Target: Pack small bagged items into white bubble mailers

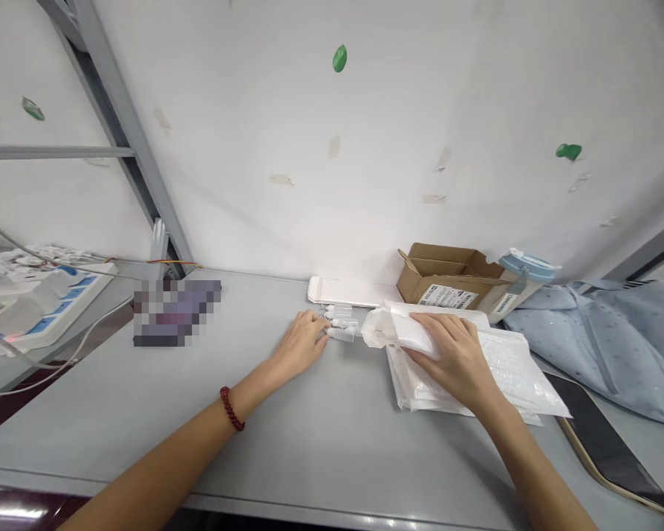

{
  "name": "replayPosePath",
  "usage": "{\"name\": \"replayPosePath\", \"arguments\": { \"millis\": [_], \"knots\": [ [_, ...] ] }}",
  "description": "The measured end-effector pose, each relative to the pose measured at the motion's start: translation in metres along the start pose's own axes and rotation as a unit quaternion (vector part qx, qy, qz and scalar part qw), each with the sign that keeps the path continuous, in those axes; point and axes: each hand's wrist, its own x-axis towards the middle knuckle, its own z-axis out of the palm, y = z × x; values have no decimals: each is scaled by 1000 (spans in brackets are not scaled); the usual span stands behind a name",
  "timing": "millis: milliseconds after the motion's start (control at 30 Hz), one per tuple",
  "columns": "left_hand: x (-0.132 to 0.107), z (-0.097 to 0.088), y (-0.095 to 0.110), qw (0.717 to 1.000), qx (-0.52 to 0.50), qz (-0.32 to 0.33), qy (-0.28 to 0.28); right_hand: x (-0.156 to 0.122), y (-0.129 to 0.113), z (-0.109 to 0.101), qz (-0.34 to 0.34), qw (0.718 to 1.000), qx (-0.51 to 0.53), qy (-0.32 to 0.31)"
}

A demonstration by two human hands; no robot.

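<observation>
My left hand point(300, 341) reaches over the grey table point(321, 435) and pinches small clear plastic pieces point(340, 322) lying near a flat white card box point(346, 291). My right hand point(458, 354) grips a white plastic bag point(394, 330), its fingers wrapped over the top. That bag rests on a stack of similar white plastic bags point(509, 376). A red bead bracelet is on my left wrist.
An open cardboard box point(448, 279) and a blue-lidded container point(525, 271) stand by the wall. A blue cloth point(603, 339) and a dark tablet point(603, 442) lie at right. White power strips point(44, 299) with cables sit at left, beside a blurred dark object point(174, 311).
</observation>
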Motion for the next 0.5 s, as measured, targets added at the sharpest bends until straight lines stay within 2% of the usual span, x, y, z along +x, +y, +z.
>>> {"name": "replayPosePath", "arguments": {
  "millis": [133, 367, 500],
  "knots": [
    [-1, -3, 2, 999, 0, 10, -32, 0, 0, 1, 0, 1000, -1, -4],
    [5, -51, 19, 987, -128, -30, -96, -1, -2, 2, 9, 999, -14, -30],
    [5, -61, 24, 985, -147, -33, -87, 0, -2, 2, -2, 999, -13, -33]
  ]
}}
